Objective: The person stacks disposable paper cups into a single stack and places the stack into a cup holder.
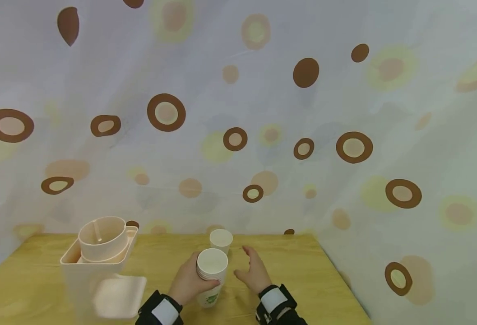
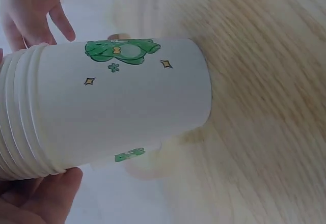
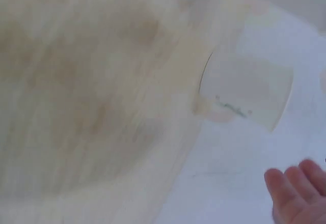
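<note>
A stack of white paper cups (image 1: 212,271) with a green animal print stands near the table's front in the head view. My left hand (image 1: 192,280) grips the stack near its rims, thumb in front. In the left wrist view several nested rims of the cup stack (image 2: 122,96) show. Just behind the stack is a single white paper cup (image 1: 221,239), upright on the table; this paper cup (image 3: 247,89) also appears in the right wrist view. Holding nothing, my right hand (image 1: 255,272) hovers right of the stack, its fingers apart from both.
At the left of the wooden table (image 1: 295,271) stands a white bin-like container (image 1: 88,289) with a round cup-shaped vessel (image 1: 104,248) in its top. A pale, square-edged piece (image 1: 120,295) juts from its front. Behind hangs a dotted cloth (image 1: 206,67).
</note>
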`<act>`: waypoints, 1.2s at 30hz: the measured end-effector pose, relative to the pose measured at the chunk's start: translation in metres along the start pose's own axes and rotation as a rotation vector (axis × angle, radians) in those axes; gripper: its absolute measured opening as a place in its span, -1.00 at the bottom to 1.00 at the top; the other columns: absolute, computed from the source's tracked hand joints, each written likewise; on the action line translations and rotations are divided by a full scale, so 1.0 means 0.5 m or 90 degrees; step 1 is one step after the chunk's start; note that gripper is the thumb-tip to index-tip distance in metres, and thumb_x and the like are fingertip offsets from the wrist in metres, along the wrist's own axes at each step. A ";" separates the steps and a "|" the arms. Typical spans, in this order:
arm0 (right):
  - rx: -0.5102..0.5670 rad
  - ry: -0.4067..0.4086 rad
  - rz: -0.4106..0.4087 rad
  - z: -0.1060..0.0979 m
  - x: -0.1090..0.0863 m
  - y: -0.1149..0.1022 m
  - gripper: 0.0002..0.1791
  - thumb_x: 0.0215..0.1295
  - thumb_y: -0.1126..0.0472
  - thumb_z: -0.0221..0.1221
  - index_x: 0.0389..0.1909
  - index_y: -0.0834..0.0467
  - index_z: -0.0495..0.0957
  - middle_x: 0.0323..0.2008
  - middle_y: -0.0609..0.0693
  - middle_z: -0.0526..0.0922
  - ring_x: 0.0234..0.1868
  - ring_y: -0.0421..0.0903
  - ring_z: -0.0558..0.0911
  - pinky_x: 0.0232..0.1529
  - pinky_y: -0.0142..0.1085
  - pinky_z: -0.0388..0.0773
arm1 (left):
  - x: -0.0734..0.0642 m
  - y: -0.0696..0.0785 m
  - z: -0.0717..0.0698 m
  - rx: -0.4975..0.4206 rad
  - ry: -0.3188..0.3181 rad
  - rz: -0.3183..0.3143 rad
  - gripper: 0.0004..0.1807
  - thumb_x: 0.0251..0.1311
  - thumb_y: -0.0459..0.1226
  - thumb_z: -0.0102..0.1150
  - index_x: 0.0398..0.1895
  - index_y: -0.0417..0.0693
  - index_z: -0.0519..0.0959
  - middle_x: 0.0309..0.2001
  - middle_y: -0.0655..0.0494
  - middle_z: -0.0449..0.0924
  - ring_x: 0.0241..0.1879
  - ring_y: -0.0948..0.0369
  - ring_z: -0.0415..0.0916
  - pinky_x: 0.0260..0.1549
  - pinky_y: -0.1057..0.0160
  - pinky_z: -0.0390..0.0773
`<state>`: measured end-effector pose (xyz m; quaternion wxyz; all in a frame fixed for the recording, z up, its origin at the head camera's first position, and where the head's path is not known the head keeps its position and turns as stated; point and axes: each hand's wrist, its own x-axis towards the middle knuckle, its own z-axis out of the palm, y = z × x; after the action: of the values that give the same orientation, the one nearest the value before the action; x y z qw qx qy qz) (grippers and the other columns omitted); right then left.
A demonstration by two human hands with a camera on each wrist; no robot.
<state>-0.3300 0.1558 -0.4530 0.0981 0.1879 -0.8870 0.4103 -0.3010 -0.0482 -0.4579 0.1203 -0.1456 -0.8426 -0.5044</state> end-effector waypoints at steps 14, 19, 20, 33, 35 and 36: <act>-0.091 0.038 0.073 0.005 0.164 0.028 0.00 -0.07 0.18 0.37 0.29 0.53 0.05 0.25 0.52 0.18 0.27 0.42 0.20 0.22 0.21 0.24 | 0.054 0.019 0.006 0.028 -0.011 0.007 -0.15 -0.29 -0.12 0.53 0.09 -0.28 0.35 -0.02 -0.16 0.55 -0.05 -0.06 0.54 -0.10 -0.06 0.54; -0.105 0.071 0.045 0.079 0.232 0.164 0.05 0.01 -0.04 0.32 0.35 0.44 0.01 0.28 0.46 0.18 0.33 0.31 0.20 0.32 0.07 0.22 | 0.048 0.021 -0.002 0.026 0.001 -0.010 -0.16 -0.30 -0.12 0.54 0.09 -0.27 0.35 -0.02 -0.14 0.56 -0.06 -0.05 0.55 -0.10 -0.06 0.55; -0.132 0.089 0.035 0.103 0.251 0.207 0.05 0.02 -0.11 0.30 0.35 0.42 0.02 0.26 0.43 0.23 0.31 0.28 0.24 0.30 0.02 0.27 | 0.045 0.021 -0.003 0.024 0.004 -0.014 -0.16 -0.31 -0.12 0.54 0.09 -0.27 0.36 -0.02 -0.14 0.56 -0.06 -0.06 0.55 -0.11 -0.06 0.55; -0.164 0.209 -0.042 0.270 0.326 0.459 -0.16 -0.12 -0.27 0.32 -0.02 0.34 0.44 -0.15 0.26 0.56 -0.12 0.16 0.53 -0.13 -0.10 0.51 | 0.011 -0.001 0.005 0.020 0.020 -0.029 -0.16 -0.35 -0.13 0.55 0.08 -0.25 0.38 -0.06 -0.10 0.58 -0.11 -0.03 0.55 -0.16 -0.01 0.56; -0.121 0.197 -0.051 0.252 0.303 0.392 -0.23 -0.12 -0.23 0.34 -0.10 0.34 0.47 -0.22 0.25 0.59 -0.17 0.16 0.56 -0.18 -0.05 0.52 | 0.008 -0.003 0.002 0.028 0.021 -0.032 -0.15 -0.35 -0.11 0.55 0.08 -0.24 0.38 -0.07 -0.08 0.58 -0.12 -0.02 0.56 -0.18 0.01 0.56; -0.091 0.181 -0.044 0.237 0.285 0.344 -0.26 -0.12 -0.18 0.36 -0.10 0.35 0.48 -0.21 0.27 0.59 -0.16 0.19 0.56 -0.16 -0.02 0.52 | 0.008 -0.004 -0.001 0.027 0.020 -0.033 -0.15 -0.34 -0.10 0.54 0.08 -0.24 0.38 -0.07 -0.08 0.58 -0.12 -0.02 0.56 -0.18 0.01 0.56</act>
<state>-0.5333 0.1311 -0.6012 0.2502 0.1508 -0.8840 0.3648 -0.3054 -0.0491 -0.4580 0.1237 -0.1134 -0.8545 -0.4917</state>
